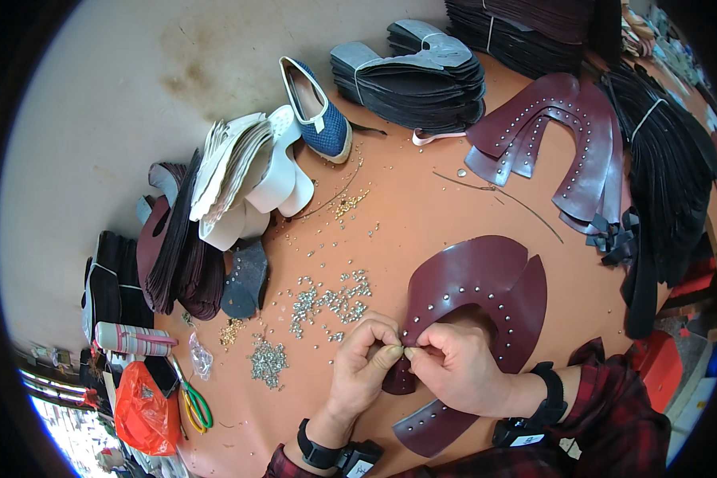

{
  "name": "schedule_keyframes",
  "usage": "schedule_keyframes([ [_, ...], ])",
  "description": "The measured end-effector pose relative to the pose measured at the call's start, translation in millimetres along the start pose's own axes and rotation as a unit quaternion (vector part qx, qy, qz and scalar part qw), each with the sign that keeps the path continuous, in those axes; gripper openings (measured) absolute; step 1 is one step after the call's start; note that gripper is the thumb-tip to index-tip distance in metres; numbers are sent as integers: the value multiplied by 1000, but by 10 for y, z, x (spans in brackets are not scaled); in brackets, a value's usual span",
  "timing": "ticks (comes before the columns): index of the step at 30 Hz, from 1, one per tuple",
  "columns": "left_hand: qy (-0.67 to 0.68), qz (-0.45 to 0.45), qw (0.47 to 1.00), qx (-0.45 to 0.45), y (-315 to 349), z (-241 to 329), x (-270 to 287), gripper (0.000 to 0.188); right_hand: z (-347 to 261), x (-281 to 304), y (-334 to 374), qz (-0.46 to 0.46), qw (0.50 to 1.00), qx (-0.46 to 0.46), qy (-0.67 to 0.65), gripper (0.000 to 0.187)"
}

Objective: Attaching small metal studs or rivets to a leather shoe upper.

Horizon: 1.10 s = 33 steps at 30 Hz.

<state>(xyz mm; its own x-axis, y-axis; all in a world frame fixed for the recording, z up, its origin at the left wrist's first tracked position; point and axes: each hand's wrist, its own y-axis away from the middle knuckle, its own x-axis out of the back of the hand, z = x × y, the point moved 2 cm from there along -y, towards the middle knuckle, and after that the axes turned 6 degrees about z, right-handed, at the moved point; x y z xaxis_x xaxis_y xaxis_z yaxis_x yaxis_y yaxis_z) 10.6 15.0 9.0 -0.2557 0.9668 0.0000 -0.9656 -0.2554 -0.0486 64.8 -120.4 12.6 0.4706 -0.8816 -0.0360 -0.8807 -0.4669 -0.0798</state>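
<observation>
A small stud is pinched between the fingers of the left hand (362, 362) and right hand (454, 366), pressed together at the inner edge of a dark red leather upper (486, 279) lying on the orange desk (422, 207), with loose silver studs (331, 303) scattered just left of them.

A dark maroon leather shoe upper (486, 291), cut in a curved horseshoe shape, is lying flat on the orange-brown surface (422, 207) close to its near edge. A row of small silver studs is running along its inner curve. Its lower left end is being pinched between the left hand (362, 362) and the right hand (454, 366), whose fingertips are meeting there, and another flap is showing below the wrists.
</observation>
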Motion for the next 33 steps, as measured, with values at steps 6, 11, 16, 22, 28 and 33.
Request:
schedule_keyframes([
  [6,26,15,1000,8,5,24,-54,8,66,-6,12,-20,989,-108,-96,10],
  [11,-96,20,992,-82,24,36,-73,14,17,9,5,-32,975,-174,-137,11],
  [16,-116,14,987,-109,15,45,-64,14,3,15,1,-42,971,-187,-140,11],
  [22,-96,22,993,-59,11,80,-83,13,57,2,29,-35,979,-158,-122,12],
  [28,-148,20,984,-95,-5,107,-50,8,73,8,21,-56,978,-157,-123,9],
  [33,-352,57,907,-222,10,223,-141,13,-30,33,-15,-70,987,-140,-33,7],
])
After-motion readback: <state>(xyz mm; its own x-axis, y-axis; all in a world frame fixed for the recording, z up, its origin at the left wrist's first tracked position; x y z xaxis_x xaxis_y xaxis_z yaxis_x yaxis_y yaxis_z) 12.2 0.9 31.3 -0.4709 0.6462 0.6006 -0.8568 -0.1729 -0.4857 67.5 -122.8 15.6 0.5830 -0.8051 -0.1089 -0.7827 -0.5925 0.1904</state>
